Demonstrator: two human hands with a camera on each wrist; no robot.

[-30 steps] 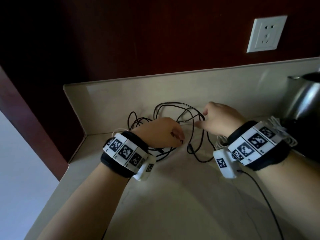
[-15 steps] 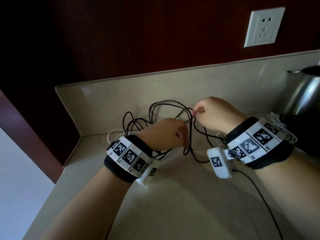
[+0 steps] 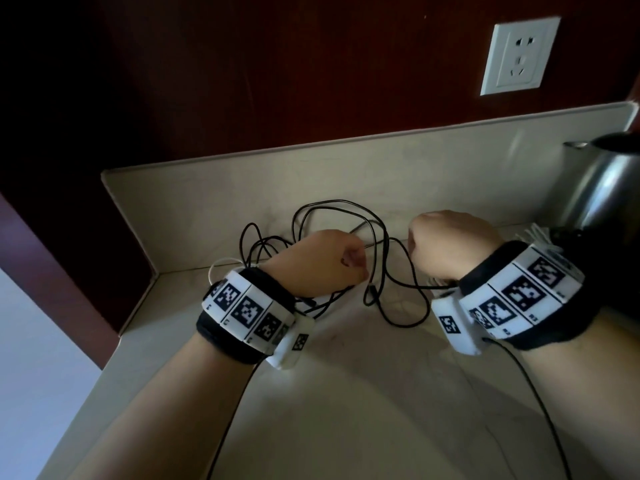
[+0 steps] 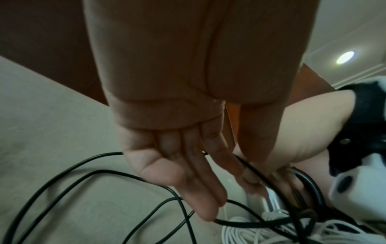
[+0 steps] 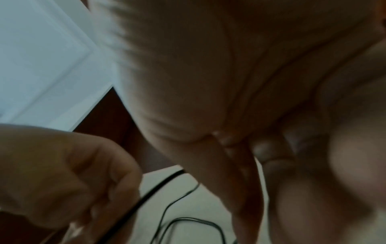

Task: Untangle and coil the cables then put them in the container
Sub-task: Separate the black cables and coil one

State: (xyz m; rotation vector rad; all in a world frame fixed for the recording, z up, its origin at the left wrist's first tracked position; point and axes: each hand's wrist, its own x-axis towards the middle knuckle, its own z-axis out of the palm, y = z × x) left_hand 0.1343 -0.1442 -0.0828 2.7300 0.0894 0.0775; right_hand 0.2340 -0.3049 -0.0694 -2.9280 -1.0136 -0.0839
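Two hands working over one tangled black cable [image 3: 346,216] lying looped on counter [image 3: 346,393]; left hand [image 3: 322,261] pinching strand, other fingers loose; right hand [image 3: 450,245] curling, strand hold unclear; one white cable bundle [image 4: 261,231] sitting beside

A home or hotel-room kettle corner. A steel electric kettle [image 3: 602,188] stands on a beige stone desk [image 3: 346,393]. A white wall socket [image 3: 517,57] sits on dark wood panelling [image 3: 242,81].

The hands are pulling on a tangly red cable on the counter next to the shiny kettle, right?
Not quite: the cable is black, not red, as the head view shows. The left hand and right hand do work at it on the counter, beside the shiny kettle.
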